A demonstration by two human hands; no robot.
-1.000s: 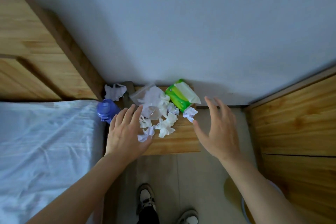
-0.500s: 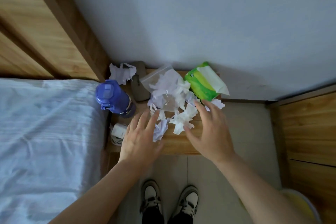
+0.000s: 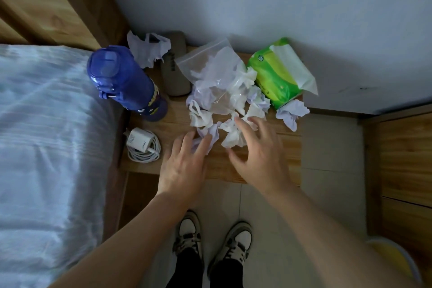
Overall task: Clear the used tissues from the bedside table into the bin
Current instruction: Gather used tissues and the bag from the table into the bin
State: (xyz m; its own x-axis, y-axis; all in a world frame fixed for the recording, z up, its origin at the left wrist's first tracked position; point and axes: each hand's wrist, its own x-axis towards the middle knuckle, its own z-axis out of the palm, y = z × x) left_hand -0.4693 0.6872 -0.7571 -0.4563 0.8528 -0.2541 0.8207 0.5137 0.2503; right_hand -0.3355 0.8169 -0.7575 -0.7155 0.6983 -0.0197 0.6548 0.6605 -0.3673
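Observation:
Several crumpled white tissues (image 3: 231,135) lie heaped in the middle of the wooden bedside table (image 3: 282,159), partly under a clear plastic bag (image 3: 210,72). One more tissue (image 3: 291,112) sits at the table's right edge, another (image 3: 147,50) at the back left. My left hand (image 3: 184,166) is open, its fingertips touching the heap's near-left tissues. My right hand (image 3: 259,154) is open too, fingers spread over the heap's near side. A yellow bin (image 3: 395,257) shows at the lower right, partly hidden by my right forearm.
A blue bottle (image 3: 124,82) stands at the table's left, a white charger with coiled cable (image 3: 142,145) in front of it. A green tissue pack (image 3: 278,75) lies at the back right, a grey case (image 3: 175,70) behind. Bed (image 3: 46,135) left, wooden cabinet (image 3: 406,159) right.
Both hands have moved in over the table and closed toward each other on the near side of the tissue heap. The view has come closer to the table.

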